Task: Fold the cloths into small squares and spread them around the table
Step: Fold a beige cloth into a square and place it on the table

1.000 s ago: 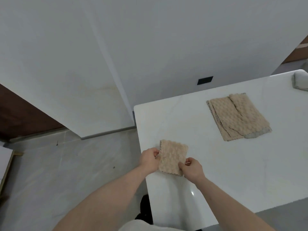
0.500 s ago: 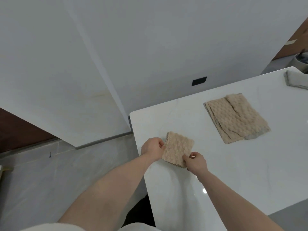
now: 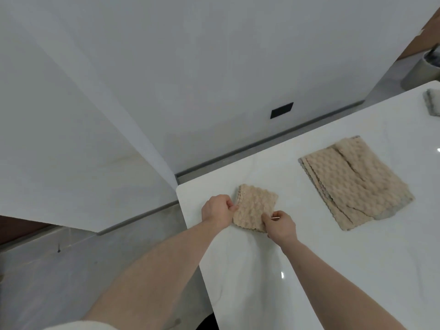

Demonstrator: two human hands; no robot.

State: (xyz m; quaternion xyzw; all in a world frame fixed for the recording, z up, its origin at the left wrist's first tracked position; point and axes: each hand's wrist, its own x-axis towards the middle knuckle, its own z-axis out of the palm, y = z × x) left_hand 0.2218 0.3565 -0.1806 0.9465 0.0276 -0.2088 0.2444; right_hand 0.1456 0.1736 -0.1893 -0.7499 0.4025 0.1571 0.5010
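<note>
While seemingly flat, folded cloth [image 3: 255,208] sits pinched between both hands.

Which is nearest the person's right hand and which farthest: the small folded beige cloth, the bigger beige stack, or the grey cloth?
From the right hand:
1. Small folded beige cloth, pinched at its near corner.
2. Bigger beige stack, lying to the right.
3. Grey cloth, at the table's far right edge.

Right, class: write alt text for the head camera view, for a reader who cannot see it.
Two hands, left hand and right hand, pinch opposite edges of a small folded beige cloth near the corner of a white table. A larger beige cloth pile lies to the right, a grey cloth at the far edge.
</note>
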